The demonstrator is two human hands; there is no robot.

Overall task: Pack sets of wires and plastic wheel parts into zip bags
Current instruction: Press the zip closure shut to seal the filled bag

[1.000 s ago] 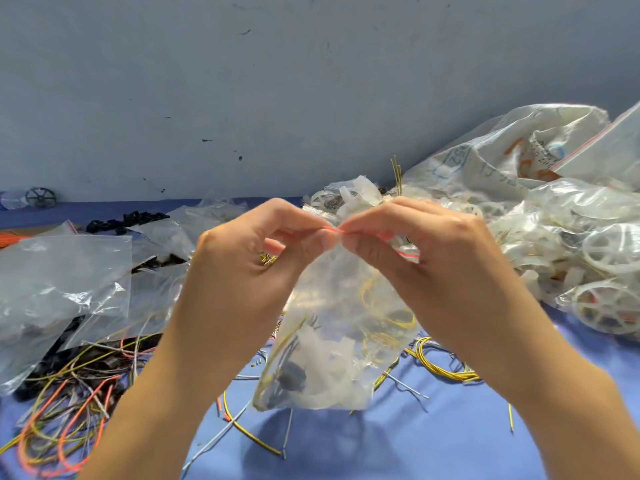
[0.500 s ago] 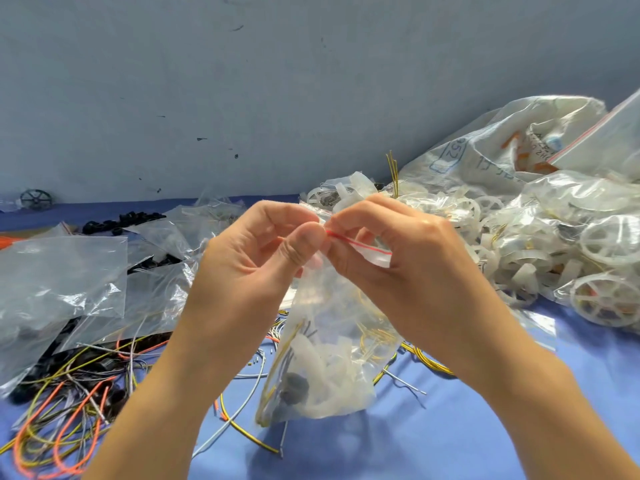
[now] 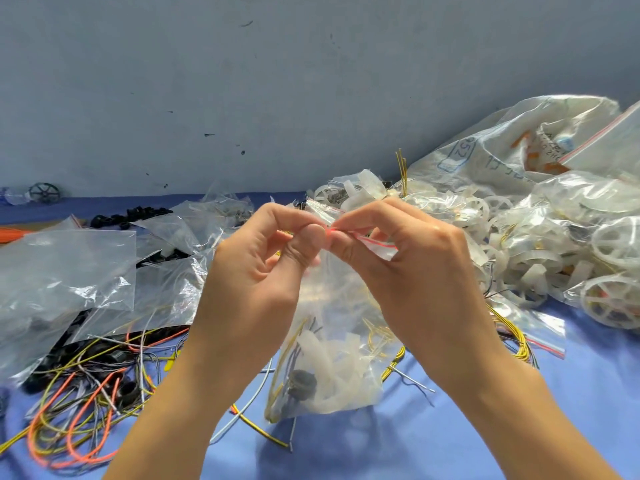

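bag is held above cloth (wires, white parts inside) | its red-lined top is pinched by left hand and right hand, fingertips meeting | wires are strewn left of bag | wheels are heaped right of bag, farther back

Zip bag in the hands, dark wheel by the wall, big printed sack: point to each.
zip bag (image 3: pixel 341 306), head view, clear body below the pinched top.
dark wheel (image 3: pixel 44 192), head view, its hub.
printed sack (image 3: pixel 502 147), head view, its crinkled side.
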